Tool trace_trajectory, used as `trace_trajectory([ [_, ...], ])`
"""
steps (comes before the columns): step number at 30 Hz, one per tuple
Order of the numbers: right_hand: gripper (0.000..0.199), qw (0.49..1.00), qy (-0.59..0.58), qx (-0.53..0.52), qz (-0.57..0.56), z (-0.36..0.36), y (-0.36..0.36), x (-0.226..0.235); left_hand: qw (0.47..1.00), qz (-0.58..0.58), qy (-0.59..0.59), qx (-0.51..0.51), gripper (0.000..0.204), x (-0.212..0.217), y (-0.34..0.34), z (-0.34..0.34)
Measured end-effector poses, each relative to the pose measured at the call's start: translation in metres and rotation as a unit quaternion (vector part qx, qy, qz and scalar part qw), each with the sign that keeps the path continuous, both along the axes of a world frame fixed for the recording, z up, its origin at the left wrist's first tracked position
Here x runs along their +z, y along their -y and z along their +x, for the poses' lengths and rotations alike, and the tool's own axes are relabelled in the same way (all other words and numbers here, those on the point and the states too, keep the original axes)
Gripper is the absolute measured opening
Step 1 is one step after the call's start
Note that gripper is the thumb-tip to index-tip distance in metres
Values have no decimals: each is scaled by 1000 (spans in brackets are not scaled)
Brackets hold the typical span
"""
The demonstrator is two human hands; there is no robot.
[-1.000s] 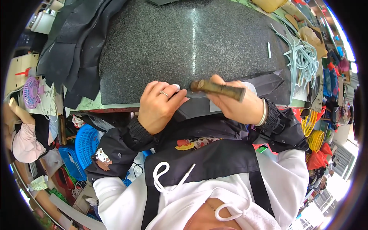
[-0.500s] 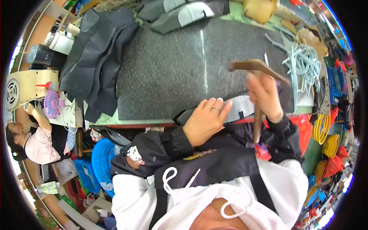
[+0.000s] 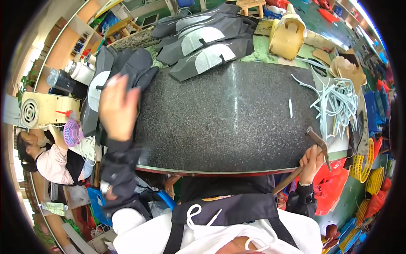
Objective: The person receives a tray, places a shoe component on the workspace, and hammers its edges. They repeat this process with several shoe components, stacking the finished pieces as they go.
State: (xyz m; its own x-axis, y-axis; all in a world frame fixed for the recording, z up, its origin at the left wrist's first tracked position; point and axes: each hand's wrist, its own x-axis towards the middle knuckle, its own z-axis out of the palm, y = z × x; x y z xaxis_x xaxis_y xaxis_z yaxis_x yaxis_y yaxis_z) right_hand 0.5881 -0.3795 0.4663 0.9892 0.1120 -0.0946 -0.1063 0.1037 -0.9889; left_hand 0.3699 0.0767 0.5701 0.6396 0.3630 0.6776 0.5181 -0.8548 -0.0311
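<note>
My left hand [image 3: 119,111], blurred by motion, is over the left-hand pile of black sheet pieces [image 3: 134,63], its fingers extended and apart. Beside its fingertips a black piece with a white half-round patch [image 3: 98,82] lies on that pile. At the front right of the dark stone slab [image 3: 203,127], my right hand [image 3: 312,163] is closed around the wooden handle of a hammer [image 3: 320,146]. The hammer's metal head points up, away from me, over the slab's edge.
More black pieces with white patches [image 3: 209,57] are stacked at the far edge. Pale blue strips [image 3: 338,101] lie in a tangle at right, near one short strip [image 3: 290,109]. A yellowed container [image 3: 288,36] stands far right. A person [image 3: 55,163] sits at left beside a purple fan [image 3: 72,132].
My left hand has moved from the near edge to the left pile, where a white-patched piece now shows. The patched piece has left the near edge. My right hand and hammer have come lower.
</note>
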Motion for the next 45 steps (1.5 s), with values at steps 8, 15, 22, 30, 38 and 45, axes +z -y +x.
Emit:
trace_trajectory([
  [8, 8, 999, -20, 24, 21, 1, 0, -7, 997, -68, -1, -39, 107, -33, -34, 268],
  [15, 18, 999, -42, 7, 16, -2, -4, -9, 970, -149, 85, -172, 50, -13, -104, 282],
  [22, 19, 998, -40, 53, -1, 5, 5, -5, 747, -422, 370, -355, 15, 78, -121, 231],
  [30, 17, 975, 58, 205, -60, 20, -41, 70, 886, -212, -107, -398, 10, 107, 12, 195],
  [38, 27, 902, 312, 245, -169, 41, -80, 99, 932, -89, -9, -350, 38, -41, 106, 114],
  [45, 54, 728, 485, 337, -348, 39, -157, 92, 944, -182, -167, -219, 54, -36, 125, 49],
])
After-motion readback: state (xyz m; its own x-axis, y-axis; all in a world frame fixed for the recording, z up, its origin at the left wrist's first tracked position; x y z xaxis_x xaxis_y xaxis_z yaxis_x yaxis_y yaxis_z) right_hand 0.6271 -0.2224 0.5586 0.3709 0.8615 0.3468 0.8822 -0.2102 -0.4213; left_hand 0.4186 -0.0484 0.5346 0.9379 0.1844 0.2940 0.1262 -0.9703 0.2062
